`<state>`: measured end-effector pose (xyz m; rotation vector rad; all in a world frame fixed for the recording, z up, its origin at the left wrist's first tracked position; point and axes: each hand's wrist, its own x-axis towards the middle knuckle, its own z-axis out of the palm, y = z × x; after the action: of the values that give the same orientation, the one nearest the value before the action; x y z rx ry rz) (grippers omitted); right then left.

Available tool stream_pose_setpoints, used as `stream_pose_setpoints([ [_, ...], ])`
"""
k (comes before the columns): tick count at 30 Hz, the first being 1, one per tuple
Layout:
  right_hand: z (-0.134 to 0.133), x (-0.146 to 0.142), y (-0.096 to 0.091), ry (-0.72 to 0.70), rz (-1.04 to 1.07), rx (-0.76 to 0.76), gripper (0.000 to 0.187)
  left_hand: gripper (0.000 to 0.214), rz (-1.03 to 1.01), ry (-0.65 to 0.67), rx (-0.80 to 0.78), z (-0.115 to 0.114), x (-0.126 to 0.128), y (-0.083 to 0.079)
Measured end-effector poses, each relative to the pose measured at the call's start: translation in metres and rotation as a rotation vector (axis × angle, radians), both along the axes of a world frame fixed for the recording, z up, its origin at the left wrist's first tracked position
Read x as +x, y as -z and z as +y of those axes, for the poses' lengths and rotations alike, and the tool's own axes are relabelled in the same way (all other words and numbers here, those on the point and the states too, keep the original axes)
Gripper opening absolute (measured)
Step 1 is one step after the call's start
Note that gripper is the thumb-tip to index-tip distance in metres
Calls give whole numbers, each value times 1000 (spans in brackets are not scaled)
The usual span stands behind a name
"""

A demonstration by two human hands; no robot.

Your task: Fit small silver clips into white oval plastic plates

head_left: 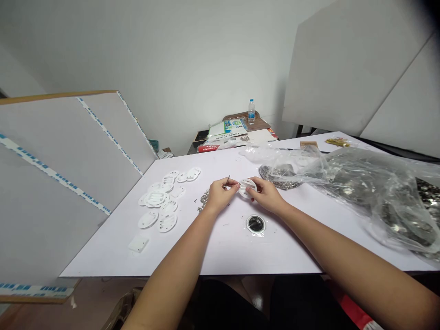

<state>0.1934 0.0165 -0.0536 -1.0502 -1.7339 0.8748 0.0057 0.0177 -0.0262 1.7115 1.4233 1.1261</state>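
Note:
My left hand [220, 193] is closed in a pinch on a thin metal pin [227, 181], its tip against a white round plastic disc [247, 187]. My right hand [266, 195] grips that disc from the right, fingers curled round its edge, just above the white table [220, 256]. A small heap of metal pins [202, 200] lies by my left wrist. Several more white discs [164, 198] are spread on the table to the left.
A clear plastic bag [374, 192] full of metal parts fills the table's right side. A round hole with a black-and-clear insert [255, 224] sits near the front edge. White boards [62, 169] lean at left. A bottle [251, 111] and papers stand on a far desk.

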Motion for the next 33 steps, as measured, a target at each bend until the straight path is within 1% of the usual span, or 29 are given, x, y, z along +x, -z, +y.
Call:
stream_pose_setpoints([
  [6, -4, 0, -4, -30, 1, -8, 25, 24, 98, 13, 67, -2, 0, -2],
  [11, -2, 1, -2, -28, -45, 53, 27, 19, 133, 33, 111, -4, 2, -3],
  [18, -2, 1, 0, -12, -80, 80, 27, 21, 105, 23, 85, -3, 1, -1],
  [24, -3, 1, -1, -10, -95, 92, 26, 23, 111, 32, 89, -2, 1, -1],
  [33, -4, 3, -4, -56, -93, 108, 26, 20, 102, 64, 96, -3, 1, 0],
])
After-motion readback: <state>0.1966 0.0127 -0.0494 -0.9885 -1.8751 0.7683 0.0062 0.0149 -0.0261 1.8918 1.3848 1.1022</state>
